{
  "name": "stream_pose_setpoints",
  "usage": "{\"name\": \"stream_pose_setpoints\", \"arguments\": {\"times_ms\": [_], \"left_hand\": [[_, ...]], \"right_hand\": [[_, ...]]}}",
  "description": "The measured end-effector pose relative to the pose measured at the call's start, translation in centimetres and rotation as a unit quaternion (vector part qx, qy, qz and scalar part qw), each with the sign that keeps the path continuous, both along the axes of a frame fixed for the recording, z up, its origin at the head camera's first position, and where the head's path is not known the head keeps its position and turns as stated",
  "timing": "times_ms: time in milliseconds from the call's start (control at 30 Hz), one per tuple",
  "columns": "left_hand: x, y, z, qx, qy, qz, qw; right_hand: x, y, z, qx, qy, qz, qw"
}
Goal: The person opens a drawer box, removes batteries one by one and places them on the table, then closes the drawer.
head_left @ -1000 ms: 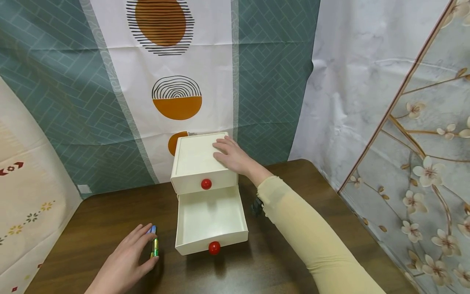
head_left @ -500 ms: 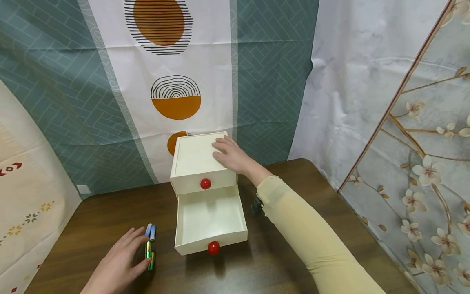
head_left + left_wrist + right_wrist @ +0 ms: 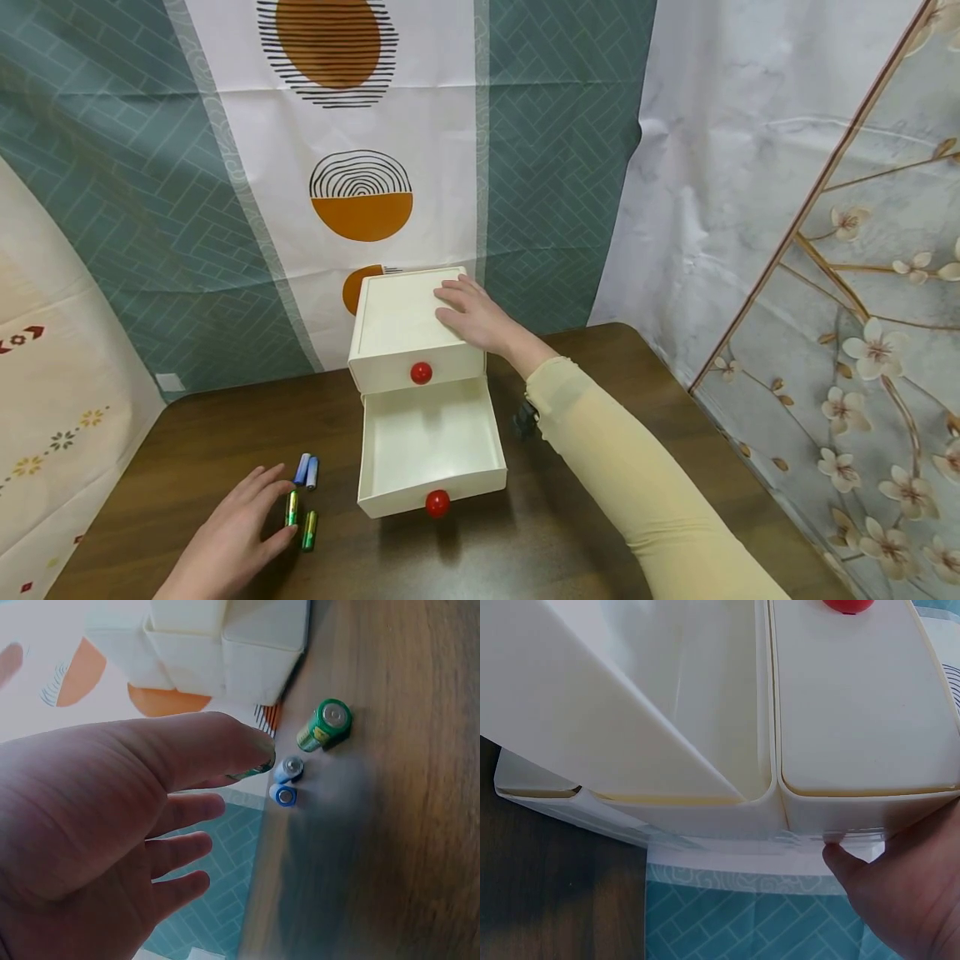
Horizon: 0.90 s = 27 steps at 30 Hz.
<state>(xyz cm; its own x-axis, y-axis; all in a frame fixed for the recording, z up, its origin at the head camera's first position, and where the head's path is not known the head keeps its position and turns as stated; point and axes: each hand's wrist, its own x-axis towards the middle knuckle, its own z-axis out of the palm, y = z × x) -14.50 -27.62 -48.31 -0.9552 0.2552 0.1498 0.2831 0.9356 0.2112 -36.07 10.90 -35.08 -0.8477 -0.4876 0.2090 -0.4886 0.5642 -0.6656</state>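
Observation:
In the head view my left hand (image 3: 236,533) pinches a green battery (image 3: 292,507) between thumb and forefinger at the table's left. The left wrist view shows the thumb hiding most of it, the other fingers spread. Beside it lies a second green battery (image 3: 309,531), its end facing the camera in the left wrist view. Two blue-and-white batteries (image 3: 307,471) lie just behind, side by side. My right hand (image 3: 476,315) rests on the top right of a cream drawer box (image 3: 405,321); its thumb touches the side in the right wrist view. The lower drawer (image 3: 431,450) is pulled out, with nothing inside.
The upper drawer is pushed in and has a red knob (image 3: 422,372); another red knob (image 3: 437,503) juts from the lower drawer's front. A small black object (image 3: 525,419) is partly hidden by the right sleeve. Patterned cloths hang behind the brown table (image 3: 570,533).
My left hand has moved left, and one green battery has shifted left with it, apart from the other green one. Both blue-and-white batteries now show fully. The right hand stays on the box.

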Motion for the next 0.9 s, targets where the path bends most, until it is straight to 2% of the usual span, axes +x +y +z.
{"name": "stream_pose_setpoints", "arguments": {"times_ms": [900], "left_hand": [[-0.1, -0.4, -1.6, 0.0, 0.015, -0.024, 0.9996]], "right_hand": [[-0.1, -0.1, -0.1, -0.002, -0.002, -0.007, 1.0]]}}
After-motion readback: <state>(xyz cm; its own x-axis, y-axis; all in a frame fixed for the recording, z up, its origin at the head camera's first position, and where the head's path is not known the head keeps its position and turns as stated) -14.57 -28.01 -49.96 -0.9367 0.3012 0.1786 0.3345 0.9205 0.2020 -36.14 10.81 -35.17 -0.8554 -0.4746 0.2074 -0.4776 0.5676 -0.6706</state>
